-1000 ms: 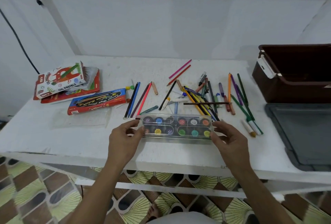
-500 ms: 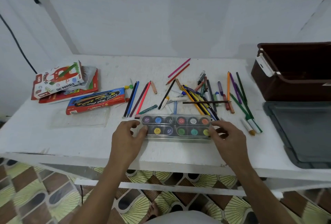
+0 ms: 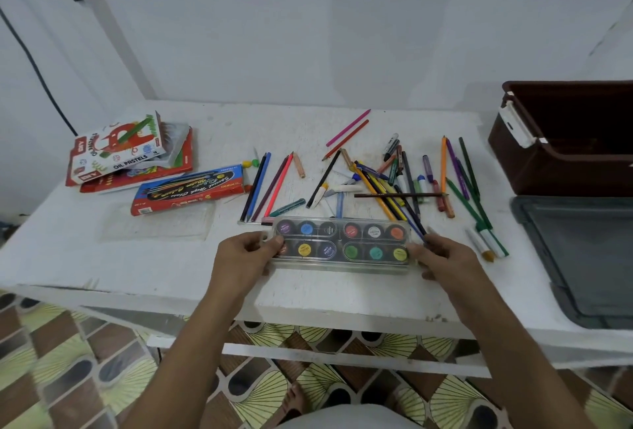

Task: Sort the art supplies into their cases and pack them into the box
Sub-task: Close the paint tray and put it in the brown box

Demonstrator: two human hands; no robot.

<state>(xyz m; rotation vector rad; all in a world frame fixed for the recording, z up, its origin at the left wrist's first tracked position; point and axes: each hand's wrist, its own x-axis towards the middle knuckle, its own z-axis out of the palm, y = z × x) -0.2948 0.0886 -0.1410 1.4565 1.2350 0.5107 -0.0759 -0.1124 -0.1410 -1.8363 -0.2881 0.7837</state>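
Clear plastic paint case (image 3: 340,245) lay on the white bench (image 3: 144,267) near its front edge, twelve small pots inside in two rows. Gripped at its left end by the left hand (image 3: 245,257), thumb curled over the top and fingers round the edge. Held at the right end by the right hand (image 3: 442,262), fingers curled against the case's side; possibly also touching a dark pencil tip there, though hard to tell.

Scattered just behind the case: loose coloured pencils (image 3: 270,185), crayons and markers (image 3: 394,182), some crossing one another, one brown pencil (image 3: 399,195) lying flat across the pile. Two white-and-green markers (image 3: 491,243) lay apart to the right.

Stacked at the far left: an oil pastels box (image 3: 120,147) on top of red packs. Beside these, a red-and-blue pencil carton (image 3: 188,190), with a flat clear lid (image 3: 156,223) in front of it.

Stood at the right: an open brown storage box (image 3: 555,168), and near it, in front, its grey lid (image 3: 582,257) lying flat.
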